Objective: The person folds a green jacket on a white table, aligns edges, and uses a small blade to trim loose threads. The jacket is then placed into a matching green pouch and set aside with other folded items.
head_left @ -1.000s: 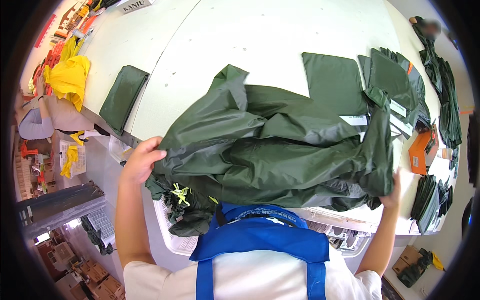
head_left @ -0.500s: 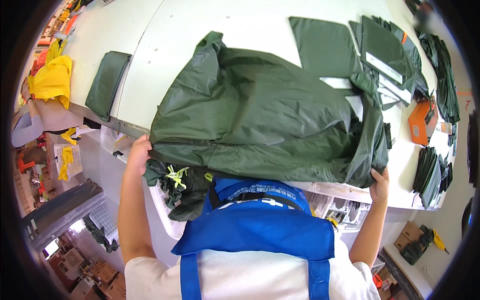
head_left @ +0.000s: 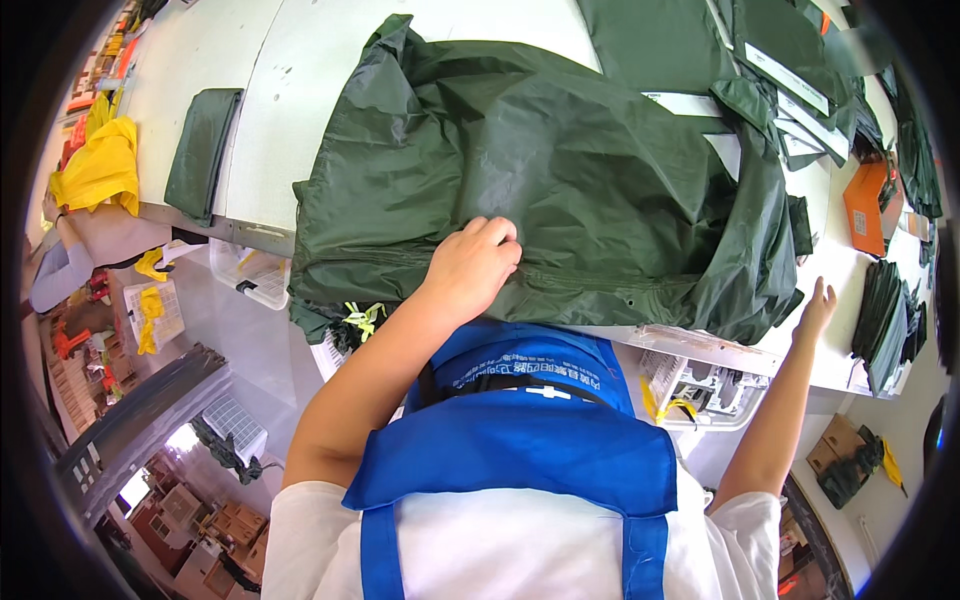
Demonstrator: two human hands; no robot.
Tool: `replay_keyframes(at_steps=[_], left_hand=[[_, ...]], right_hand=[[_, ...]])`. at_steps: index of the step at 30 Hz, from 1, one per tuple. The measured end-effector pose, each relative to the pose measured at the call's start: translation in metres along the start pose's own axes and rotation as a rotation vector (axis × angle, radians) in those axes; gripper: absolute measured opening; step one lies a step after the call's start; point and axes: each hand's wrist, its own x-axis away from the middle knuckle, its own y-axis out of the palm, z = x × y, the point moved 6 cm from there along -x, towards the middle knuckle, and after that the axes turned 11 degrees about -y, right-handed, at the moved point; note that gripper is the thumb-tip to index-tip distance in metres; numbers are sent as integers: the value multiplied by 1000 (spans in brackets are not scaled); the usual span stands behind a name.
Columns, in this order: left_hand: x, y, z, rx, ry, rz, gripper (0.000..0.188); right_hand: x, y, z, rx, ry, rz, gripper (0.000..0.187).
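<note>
A large dark green waterproof garment (head_left: 590,180) lies spread and wrinkled along the table's near edge. Over its near seam, around the middle, is my left hand (head_left: 475,262), fingers curled down against the fabric; the fingertips are partly hidden. My right hand (head_left: 818,308) is off the garment's right end, fingers stretched upward and apart, holding nothing. White slips of paper (head_left: 722,150) show beside the garment's folds on the right.
Flat green folded pieces (head_left: 650,45) lie at the far right, near an orange box (head_left: 868,210) and a green stack (head_left: 880,320). One folded green bundle (head_left: 203,150) rests at left. Beyond it, another person's arm (head_left: 65,265) is beside yellow cloth (head_left: 100,170). Baskets (head_left: 250,270) stand below the table.
My left hand has gone from the garment's left corner to its middle. The right hand has let go of the right corner and moved outward. The view has shifted slightly.
</note>
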Motion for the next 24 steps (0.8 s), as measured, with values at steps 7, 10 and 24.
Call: replay_keyframes(at_steps=[7,10,24], left_hand=[[18,-2,-6,812,-275,-188,4],[36,6,-7,907,-305,-132,5],[20,-6,24,587,-174,8,18]], right_hand=[[-93,49,126,741,-52,-252,85],[-78,80,78,490,-59,-368,72],[-85,74,21,418,3,-505,30]])
